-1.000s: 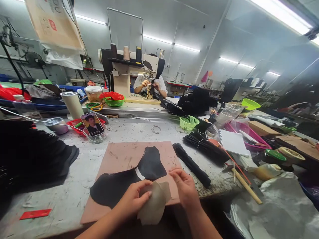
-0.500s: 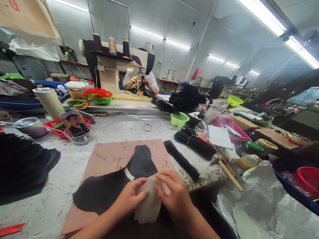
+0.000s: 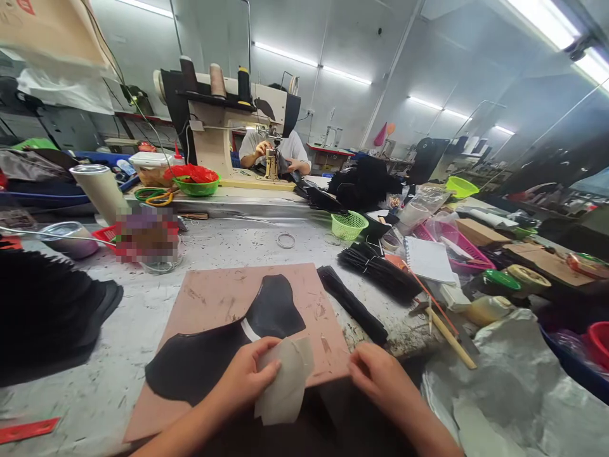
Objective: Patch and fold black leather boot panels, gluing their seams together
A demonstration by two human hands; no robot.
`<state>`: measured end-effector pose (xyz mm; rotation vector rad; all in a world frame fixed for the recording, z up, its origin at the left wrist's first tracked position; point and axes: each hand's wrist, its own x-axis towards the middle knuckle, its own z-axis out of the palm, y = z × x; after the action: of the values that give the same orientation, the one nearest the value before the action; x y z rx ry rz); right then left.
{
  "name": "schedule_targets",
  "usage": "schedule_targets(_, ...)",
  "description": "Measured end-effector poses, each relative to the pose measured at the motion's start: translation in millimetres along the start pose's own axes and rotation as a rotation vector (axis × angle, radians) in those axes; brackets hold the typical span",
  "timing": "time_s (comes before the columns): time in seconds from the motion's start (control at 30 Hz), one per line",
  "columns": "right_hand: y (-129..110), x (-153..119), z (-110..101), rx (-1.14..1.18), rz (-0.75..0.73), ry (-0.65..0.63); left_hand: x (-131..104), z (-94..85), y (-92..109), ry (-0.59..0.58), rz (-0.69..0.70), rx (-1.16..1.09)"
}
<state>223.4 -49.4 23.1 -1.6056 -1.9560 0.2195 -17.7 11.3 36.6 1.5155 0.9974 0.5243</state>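
My left hand (image 3: 259,374) pinches a small stack of pale, thin sheets (image 3: 285,387) with rounded edges between thumb and fingers, over the front edge of the pink board (image 3: 209,285). To its right, my right hand (image 3: 375,374) is apart from the sheets, fingers curled together near the board's right corner; whatever it may hold is hidden. A flat black curved piece (image 3: 204,358), like cut leather, lies on the board behind my left hand. A short white strip (image 3: 249,329) crosses its narrow middle.
Stacked black pieces (image 3: 52,317) lie left. Bundled black strips (image 3: 354,304) and a wooden-handled tool (image 3: 451,336) lie right. A green basket (image 3: 349,225) and metal ring (image 3: 285,240) sit behind the board. Across the bench, another person (image 3: 295,152) works at a sewing machine (image 3: 209,133).
My right hand has left the pale sheets and moved right, its fingers curling. My left hand still pinches the sheets. The whole view has shifted slightly.
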Motion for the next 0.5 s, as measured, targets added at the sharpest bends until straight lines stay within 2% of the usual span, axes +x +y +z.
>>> schedule_targets(0.07,1,-7,-6,0.106,0.062,-0.07,2,3.3,0,-0.007,0.014,-0.006)
schedule_targets(0.13,-9,-5,-1,0.244,0.049,-0.009,5,9.0,1,-0.028,0.053,0.0)
schedule_targets(0.23,-33,7,19,0.452,-0.057,0.106,6,16.1,2,-0.085,0.123,0.041)
schedule_targets(0.33,-50,15,43,0.682,-0.058,0.177,3,15.8,2,-0.092,0.143,0.06)
schedule_targets(0.4,-53,14,55,0.862,0.008,0.203,-1,12.8,0,-0.079,0.146,0.049)
schedule_targets(0.5,-51,9,65,1.165,0.192,0.172,-5,9.2,-5,-0.092,0.121,-0.021)
